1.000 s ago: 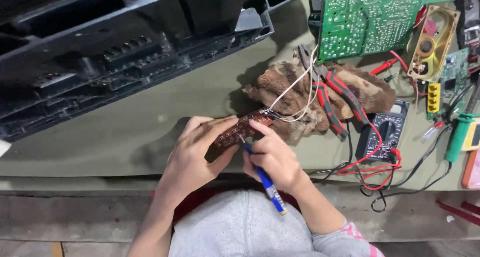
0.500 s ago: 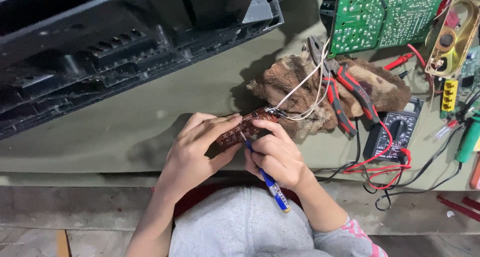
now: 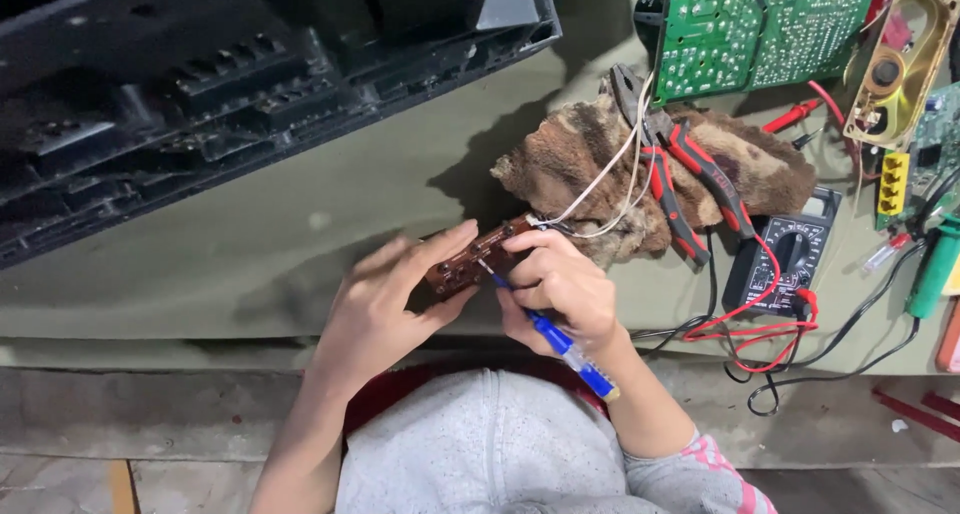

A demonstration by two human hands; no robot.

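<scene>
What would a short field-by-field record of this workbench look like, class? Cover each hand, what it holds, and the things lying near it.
Left hand: holds a small brown circuit board by its edges
Right hand: grips a blue-handled tool, tip on the board
Wires: white wires run up from the board
Behind the hands: brown rag with red-handled pliers on it
Right of the hands: black multimeter with red and black leads
Top right: green circuit board
Top left: black plastic casing
</scene>
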